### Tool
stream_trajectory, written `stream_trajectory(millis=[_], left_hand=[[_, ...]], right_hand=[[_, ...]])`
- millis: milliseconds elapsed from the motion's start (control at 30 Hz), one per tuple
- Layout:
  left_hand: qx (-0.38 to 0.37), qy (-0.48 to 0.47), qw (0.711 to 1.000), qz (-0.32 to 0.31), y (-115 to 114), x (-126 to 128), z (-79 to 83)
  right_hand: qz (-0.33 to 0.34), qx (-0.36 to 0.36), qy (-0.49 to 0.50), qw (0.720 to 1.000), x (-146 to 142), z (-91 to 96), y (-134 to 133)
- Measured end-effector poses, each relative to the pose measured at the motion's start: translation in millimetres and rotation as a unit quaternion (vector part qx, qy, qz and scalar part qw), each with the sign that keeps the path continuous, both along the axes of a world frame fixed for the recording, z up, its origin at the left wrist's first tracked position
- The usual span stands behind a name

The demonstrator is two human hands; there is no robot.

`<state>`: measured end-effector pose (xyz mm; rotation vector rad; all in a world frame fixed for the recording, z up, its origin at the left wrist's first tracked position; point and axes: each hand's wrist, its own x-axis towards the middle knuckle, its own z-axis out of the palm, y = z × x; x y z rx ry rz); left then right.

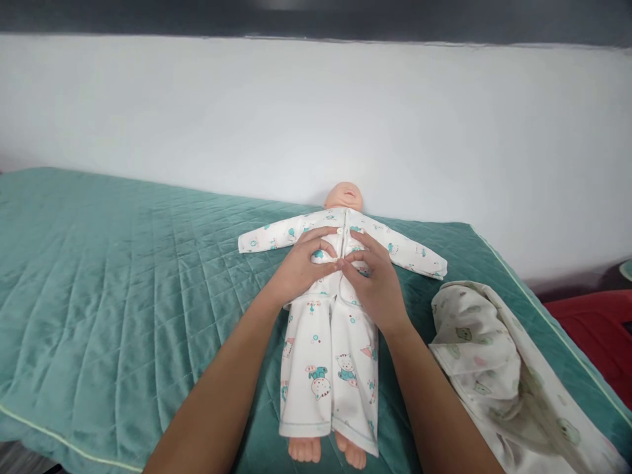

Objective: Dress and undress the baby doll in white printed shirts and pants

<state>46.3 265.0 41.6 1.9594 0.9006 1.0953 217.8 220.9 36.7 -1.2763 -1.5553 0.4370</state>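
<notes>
A baby doll (344, 196) lies on its back, its head toward the wall. It wears a white printed pajama top (415, 250) with both sleeves spread wide, and matching pajama pants (309, 368); its bare toes show below the hems. Over the front opening, my left hand (306, 260) pinches the top's edge near a button, thumb and forefinger together. My right hand (375, 280) pinches the same spot from the other side, so the fingertips of both hands meet. The button between them is mostly hidden. One button (340, 231) shows higher up on the chest.
A green quilted bedspread (123, 296) lies under the doll, against a white wall (316, 118). To the right is a crumpled white printed cloth (478, 342). Beyond the bed's right edge stands a red plastic object (592, 329), partly cut off.
</notes>
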Motion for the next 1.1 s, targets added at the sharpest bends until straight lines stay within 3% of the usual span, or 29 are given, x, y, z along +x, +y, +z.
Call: stream_trajectory(millis=[100, 200, 267, 367, 433, 567, 700, 767, 867, 967, 1033, 1100], left_hand=[[-0.011, -0.023, 1.0, -0.001, -0.6, 0.5, -0.3], [-0.042, -0.109, 0.993, -0.001, 1.6, 0.4, -2.4], [-0.076, -0.208, 0.975, 0.026, 5.0, -0.9, -4.3], [-0.116, -0.296, 0.942, 0.11, 10.9, -3.6, -6.8], [-0.118, -0.252, 0.949, 0.146, 13.1, -4.0, -8.0], [-0.076, -0.093, 0.984, 0.13, 13.6, 0.8, -10.4], [-0.068, -0.084, 0.98, 0.165, 22.0, -7.9, -13.5], [-0.059, -0.076, 0.967, 0.238, 31.0, -25.3, -16.3], [-0.068, -0.081, 0.913, 0.395, 45.1, -59.2, -24.1], [-0.094, -0.067, 0.888, 0.445, 52.5, -81.3, -34.6], [-0.099, -0.013, 0.884, 0.457, 52.0, -83.6, -38.8], [-0.069, 0.079, 0.875, 0.473, 48.6, -77.8, -38.2]], right_hand=[[0.001, -0.028, 0.121, 0.992, 5.1, 1.9, 0.4], [-0.03, -0.063, 0.322, 0.944, 16.0, 3.6, 1.9], [-0.078, -0.077, 0.378, 0.919, 24.0, 3.5, 4.2], [-0.117, -0.096, 0.311, 0.938, 32.0, 0.6, 9.0], [-0.104, -0.104, 0.24, 0.96, 33.9, -2.5, 11.6], [-0.085, -0.119, 0.178, 0.973, 33.7, -8.3, 13.8], [-0.092, -0.122, 0.201, 0.968, 35.1, -10.9, 14.2], [-0.132, -0.113, 0.206, 0.963, 42.5, -9.7, 14.1], [-0.251, -0.105, 0.154, 0.95, 68.0, -5.4, 13.2], [-0.339, -0.171, -0.042, 0.924, 98.5, -3.1, 11.2], [-0.326, -0.26, -0.18, 0.891, 109.1, -4.4, 9.7], [-0.316, -0.283, -0.243, 0.872, 107.2, -7.5, 9.0]])
